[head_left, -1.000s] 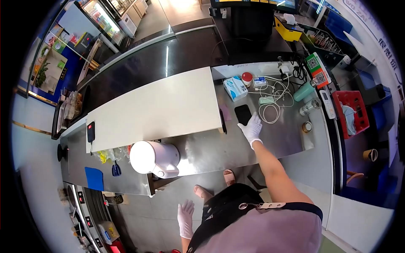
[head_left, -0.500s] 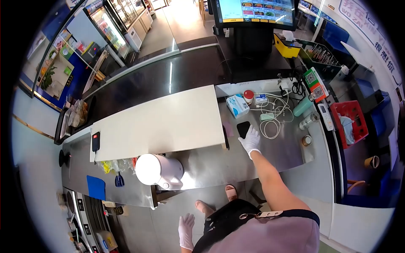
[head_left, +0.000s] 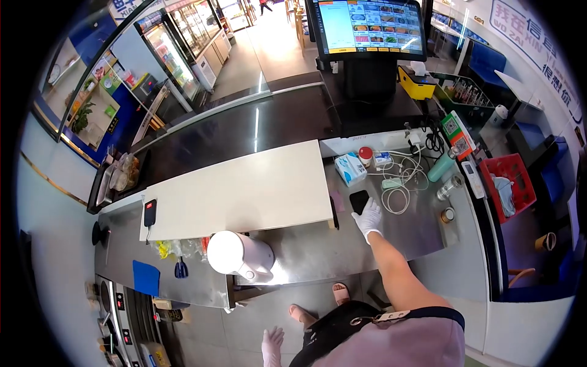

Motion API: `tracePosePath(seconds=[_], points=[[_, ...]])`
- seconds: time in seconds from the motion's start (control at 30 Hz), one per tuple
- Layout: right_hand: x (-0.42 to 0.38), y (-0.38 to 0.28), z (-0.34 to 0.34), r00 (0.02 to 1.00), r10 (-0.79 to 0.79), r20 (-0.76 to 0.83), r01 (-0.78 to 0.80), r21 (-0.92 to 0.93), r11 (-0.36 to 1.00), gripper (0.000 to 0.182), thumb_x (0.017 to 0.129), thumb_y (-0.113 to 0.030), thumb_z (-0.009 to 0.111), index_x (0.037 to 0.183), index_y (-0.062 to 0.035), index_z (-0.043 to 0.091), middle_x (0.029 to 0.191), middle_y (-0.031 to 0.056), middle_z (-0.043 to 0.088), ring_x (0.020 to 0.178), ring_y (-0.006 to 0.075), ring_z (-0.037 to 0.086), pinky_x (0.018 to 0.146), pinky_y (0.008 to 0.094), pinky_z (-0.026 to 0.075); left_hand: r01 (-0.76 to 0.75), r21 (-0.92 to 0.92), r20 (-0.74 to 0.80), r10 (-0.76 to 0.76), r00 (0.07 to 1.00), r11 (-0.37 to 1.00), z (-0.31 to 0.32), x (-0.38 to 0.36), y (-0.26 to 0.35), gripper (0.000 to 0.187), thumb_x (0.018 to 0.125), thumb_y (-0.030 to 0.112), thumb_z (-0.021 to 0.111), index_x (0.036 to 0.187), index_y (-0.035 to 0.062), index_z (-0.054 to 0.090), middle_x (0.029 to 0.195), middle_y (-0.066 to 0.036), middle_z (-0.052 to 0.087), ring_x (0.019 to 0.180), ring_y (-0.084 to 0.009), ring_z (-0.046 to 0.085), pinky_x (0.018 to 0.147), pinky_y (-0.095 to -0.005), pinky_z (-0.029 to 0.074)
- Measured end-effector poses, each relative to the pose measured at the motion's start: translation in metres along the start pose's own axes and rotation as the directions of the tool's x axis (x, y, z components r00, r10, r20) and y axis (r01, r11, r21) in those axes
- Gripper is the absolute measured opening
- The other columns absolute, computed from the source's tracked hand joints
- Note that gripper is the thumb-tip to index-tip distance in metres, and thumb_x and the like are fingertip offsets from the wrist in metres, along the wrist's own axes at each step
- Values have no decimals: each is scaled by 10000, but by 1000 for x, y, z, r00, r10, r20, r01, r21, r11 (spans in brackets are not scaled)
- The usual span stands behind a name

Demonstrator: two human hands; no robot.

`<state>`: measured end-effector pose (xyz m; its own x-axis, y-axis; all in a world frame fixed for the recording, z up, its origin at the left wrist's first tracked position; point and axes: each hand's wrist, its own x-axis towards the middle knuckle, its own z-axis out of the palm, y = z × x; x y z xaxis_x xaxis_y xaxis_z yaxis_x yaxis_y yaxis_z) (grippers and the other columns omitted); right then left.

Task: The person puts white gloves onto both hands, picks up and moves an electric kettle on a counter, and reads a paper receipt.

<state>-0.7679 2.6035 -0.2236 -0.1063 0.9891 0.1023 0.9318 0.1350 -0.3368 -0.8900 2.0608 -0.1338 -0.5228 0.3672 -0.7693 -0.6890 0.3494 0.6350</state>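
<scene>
On the steel counter [head_left: 306,251] lies a black smartphone [head_left: 359,200]. My right hand [head_left: 368,220], in a white glove, is at its near end, thumb on the left and fingers along the right edge. My left hand [head_left: 273,347], also gloved in white, hangs low beside my body with its fingers apart and nothing in it. A pink slip of paper [head_left: 337,200] lies just left of the phone. Coiled white cables [head_left: 397,194] are to its right.
A white kettle [head_left: 241,257] stands near the counter's front edge, before a raised white board [head_left: 238,192]. Behind the phone are a tissue pack [head_left: 350,169] and a red-lidded jar [head_left: 365,155]. A green bottle [head_left: 441,165] and glass bottle [head_left: 450,187] stand right.
The whole view has shifted slightly down and right as my head moved. My right hand stays at the phone, which keeps its place on the counter. My left hand has sunk lower in view.
</scene>
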Motion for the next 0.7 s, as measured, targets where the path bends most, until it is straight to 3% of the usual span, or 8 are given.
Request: tracePosePath(seconds=[0.07,0.2,0.33,0.37,0.47,0.53,0.6,0.7], points=[[-4,-9,-10,988,122,-93,-106,161,981,835,728,-402,756,1351,29,402,1281,205,514,1171,354,478,975,474,401,-37,8,-32,37,999,999,-15,5,-5,692,999,511,322,1384,-57,409,1344,-227,524,1257,-330,496,1088,-425,318],[-25,-58,-70,898,-112,-425,398,678,618,226,846,-105,646,1048,-18,595,1034,155,614,973,334,575,861,429,462,-127,121,-156,145,977,985,-63,16,7,665,993,499,371,1340,-62,456,1234,-213,609,1139,-320,590,1027,-419,382],[-100,-169,-205,850,-515,-114,247,949,196,56,872,-4,629,927,-1,628,885,66,635,810,143,607,741,283,489,-227,109,-294,250,923,968,-142,55,40,647,966,490,453,1275,-75,519,1140,-181,654,1070,-280,625,945,-413,452],[-144,-211,-241,515,-835,-195,357,934,3,95,849,-5,648,944,-15,644,894,86,640,807,194,626,735,311,501,-252,233,-318,319,893,939,-124,12,94,597,968,450,474,1247,-71,553,1124,-166,658,1064,-264,622,958,-381,448],[-222,-252,-276,23,-942,-335,394,869,-300,221,781,-47,716,991,-34,651,889,100,647,802,261,633,710,372,511,-458,85,-331,459,825,885,-130,4,132,489,979,371,484,1236,-32,590,1115,-136,672,1118,-258,596,1015,-372,409],[-272,-277,-264,-16,-904,-427,446,806,-389,203,780,-49,713,973,-30,654,883,103,648,801,262,637,693,383,507,-525,-400,-191,492,849,751,-131,-22,162,516,978,357,496,1332,-19,500,1295,-145,575,1252,-272,494,1078,-414,344],[-303,-291,-244,12,-946,-325,379,877,-297,155,795,-50,694,942,-26,654,885,108,655,807,273,639,692,386,506,-277,-907,-41,589,807,316,-120,-43,185,544,978,359,494,1376,-9,448,1395,-144,495,1318,-276,426,1109,-431,305],[-335,-302,-235,124,-951,-283,335,914,-228,77,816,-119,657,830,-45,638,777,114,627,742,321,624,658,401,496,-426,-873,-170,671,722,237,-112,-57,203,591,981,378,476,1427,4,370,1463,-133,408,1366,-283,351,1138,-439,259]])
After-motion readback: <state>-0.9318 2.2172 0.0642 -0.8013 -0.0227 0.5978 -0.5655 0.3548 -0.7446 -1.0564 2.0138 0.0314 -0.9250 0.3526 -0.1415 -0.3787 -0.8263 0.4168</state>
